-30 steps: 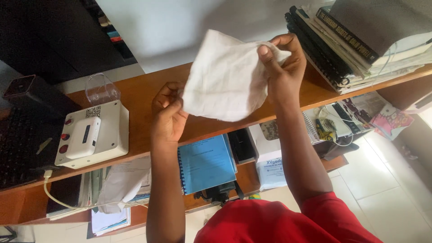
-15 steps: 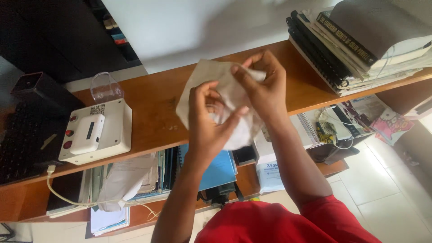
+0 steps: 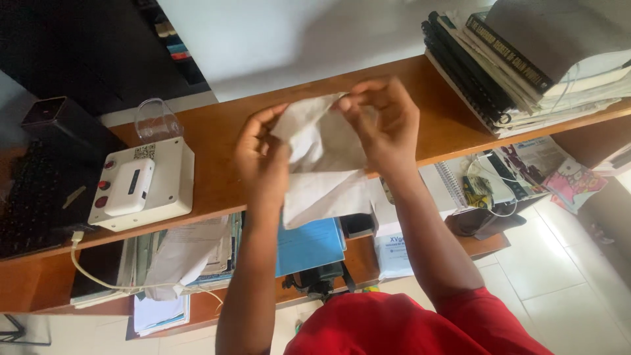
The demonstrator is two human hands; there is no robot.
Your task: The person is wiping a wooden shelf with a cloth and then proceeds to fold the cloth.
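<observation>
Above a wooden desk (image 3: 217,141) bearing a stack of books (image 3: 526,59) and a white device (image 3: 141,187), a white cloth (image 3: 325,161) hangs pinched between the left hand (image 3: 263,154) and right hand (image 3: 384,121).

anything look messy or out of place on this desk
Yes: loose papers sag crumpled out of the lower shelf, and the book stack sits askew. The cloth held in both hands looks intact.
</observation>
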